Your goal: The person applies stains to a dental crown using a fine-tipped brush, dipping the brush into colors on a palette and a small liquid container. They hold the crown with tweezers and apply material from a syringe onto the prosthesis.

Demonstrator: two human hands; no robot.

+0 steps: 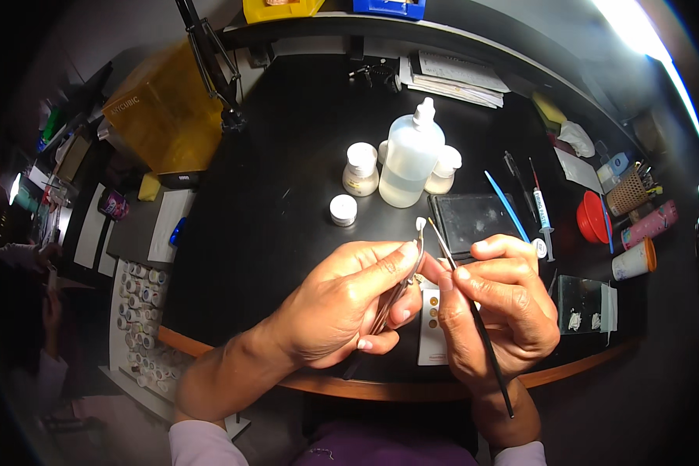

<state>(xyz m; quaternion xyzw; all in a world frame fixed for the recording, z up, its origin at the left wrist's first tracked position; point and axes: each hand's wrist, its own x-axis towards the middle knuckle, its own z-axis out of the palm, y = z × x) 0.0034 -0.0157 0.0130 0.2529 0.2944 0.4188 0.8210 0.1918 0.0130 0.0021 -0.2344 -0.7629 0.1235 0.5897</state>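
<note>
My left hand (349, 299) grips slim metal forceps (392, 307), which hold a small white tooth-shaped piece (420, 224) upright at their tip. In my right hand (509, 299) is a thin brush (492, 348) with a dark handle, its fine tip beside the white piece, whether touching I cannot tell. Behind them stand a clear squeeze bottle (404, 167) and small white-capped jars (361, 171). A dark flat case (462, 217) lies beyond my right hand, and a white card with round spots (432, 346) is partly hidden below my hands.
An amber cover (163, 109) and a lamp arm (206, 54) stand back left, with several jars (137, 303) below. Right are a syringe (541, 213), red bowl (590, 217), cup (633, 260) and glass slab (579, 287). Another person's arm (51, 311) shows at far left.
</note>
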